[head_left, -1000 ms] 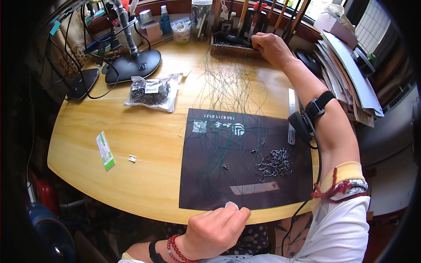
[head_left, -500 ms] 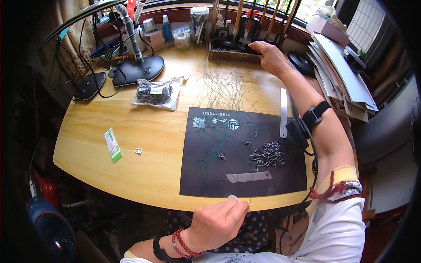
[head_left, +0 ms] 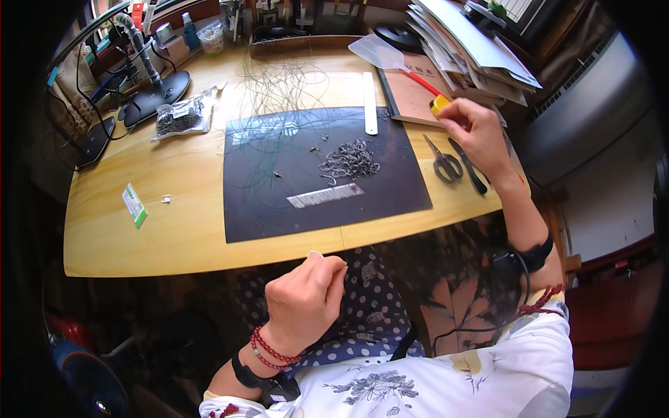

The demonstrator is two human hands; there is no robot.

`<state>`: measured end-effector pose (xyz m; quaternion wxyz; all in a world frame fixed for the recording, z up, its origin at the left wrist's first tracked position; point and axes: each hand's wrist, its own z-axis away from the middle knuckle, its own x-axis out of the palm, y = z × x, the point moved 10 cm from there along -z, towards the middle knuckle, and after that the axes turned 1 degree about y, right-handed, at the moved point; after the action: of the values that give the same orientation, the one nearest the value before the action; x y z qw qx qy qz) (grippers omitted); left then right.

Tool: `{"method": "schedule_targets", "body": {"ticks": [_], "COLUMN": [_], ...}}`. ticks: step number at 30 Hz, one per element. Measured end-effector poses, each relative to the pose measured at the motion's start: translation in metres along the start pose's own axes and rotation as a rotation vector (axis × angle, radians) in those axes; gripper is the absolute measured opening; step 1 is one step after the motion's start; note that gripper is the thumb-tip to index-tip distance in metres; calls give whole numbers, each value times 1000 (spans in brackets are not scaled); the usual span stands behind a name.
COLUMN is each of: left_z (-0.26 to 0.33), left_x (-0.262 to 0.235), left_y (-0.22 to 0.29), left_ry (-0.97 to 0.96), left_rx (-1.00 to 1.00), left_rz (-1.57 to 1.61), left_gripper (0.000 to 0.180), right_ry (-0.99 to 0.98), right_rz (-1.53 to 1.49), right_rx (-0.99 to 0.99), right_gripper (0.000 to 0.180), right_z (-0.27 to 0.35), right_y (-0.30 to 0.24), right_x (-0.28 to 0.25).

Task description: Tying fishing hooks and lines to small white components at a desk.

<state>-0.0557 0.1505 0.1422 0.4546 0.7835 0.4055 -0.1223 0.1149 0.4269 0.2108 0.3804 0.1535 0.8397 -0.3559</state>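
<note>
Meanwhile, a person's R hand [head_left: 479, 136] hung over the surface [head_left: 160, 249], fingers curled in at the yellow end of a red-handled swatter [head_left: 419, 79]; whether they gripped it, can't tell. The swatter ran up & left from that hand, across a tan-covered notebook [head_left: 411, 106], its pale flat head farthest off. L hand [head_left: 304, 296] was over the lap by the near edge, fingers pressed together, w/ a sm. white piece [head_left: 316, 255] at the tips; pinched or wrapped on a finger, can't tell.

Just below R hand: scissors [head_left: 447, 167] w/ dark handles &, btwn them and the wrist, a slim blk tool [head_left: 474, 175]. Beyond R hand: a stack of papers [head_left: 481, 54]. Left of R hand: a ruler [head_left: 370, 104], partly on a blk mat [head_left: 390, 200].

Ahead of L hand, on the mat: a flat pale strip [head_left: 325, 196], then a heap of sm. dark hooks [head_left: 352, 159]; farther off, tangled thin green lines [head_left: 282, 87] trailed past the mat. Well left of L hand: a green-&-white card [head_left: 134, 206] near a tiny white chip [head_left: 166, 199]; beyond those, a clear bag [head_left: 185, 116] of dark bits.
</note>
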Motion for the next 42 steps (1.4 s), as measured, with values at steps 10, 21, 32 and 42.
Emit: {"method": "schedule_targets", "body": {"ticks": [10, 21, 32, 42], "left_z": [36, 54, 65, 66], "left_x": [4, 2, 12, 11], "left_y": [14, 14, 10, 10], "left_ry": [49, 43, 21, 8], "left_rx": [-78, -175, -204, -198], "left_rz": [1, 90, 115, 94], "left_gripper": [11, 7, 6, 6], "right_ry": [-88, -506, -736, -785], "right_rz": [496, -983, -919, -836], "right_rx": [-110, 417, 654, 569], "right_gripper": [23, 21, 18, 22], "right_z": [72, 156, 171, 165], "right_y": [-6, -60, -72, -82], "right_x": [15, 73, 117, 121]}}
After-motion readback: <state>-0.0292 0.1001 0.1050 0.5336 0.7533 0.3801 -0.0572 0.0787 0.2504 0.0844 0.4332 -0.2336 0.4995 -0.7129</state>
